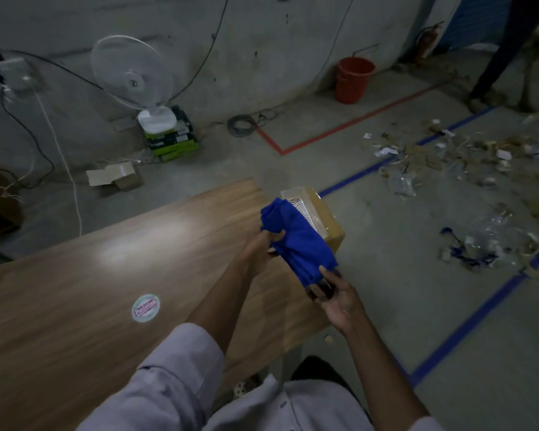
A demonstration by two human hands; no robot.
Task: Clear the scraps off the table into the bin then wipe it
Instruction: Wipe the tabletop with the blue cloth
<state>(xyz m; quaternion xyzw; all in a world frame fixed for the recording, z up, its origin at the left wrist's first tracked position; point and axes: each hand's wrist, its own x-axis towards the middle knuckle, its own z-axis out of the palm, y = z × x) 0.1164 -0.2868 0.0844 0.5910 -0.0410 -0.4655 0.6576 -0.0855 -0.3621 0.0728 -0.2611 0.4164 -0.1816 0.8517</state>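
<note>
Head view, single frame, dim light and some motion blur.

Both hands hold a crumpled blue cloth (296,241) in the air over the far right corner of the long wood-grain table (75,290). The cloth's long axis runs diagonally. Its upper end points away and to the left, and its lower end points toward the person and to the right.

The left hand (260,248) grips the cloth's left edge about midway along, with the thumb curled over the fabric. The right hand (336,295) pinches the near lower end, thumb on top and fingers curled beneath. Most of the cloth therefore lies beyond and to the left of the right-hand grip, and the far end bulges above the left hand.

Behind the cloth a brown cardboard box with clear plastic on top (324,209) sits at the table corner (whether it touches the table, cannot tell).

On the tabletop is a round pale sticker with a red mark (145,307). A scatter of paper and plastic scraps (448,160) lies on the concrete floor to the right, well apart from the table. A red bucket (353,79) and a white pedestal fan (131,76) stand by the far wall.
</note>
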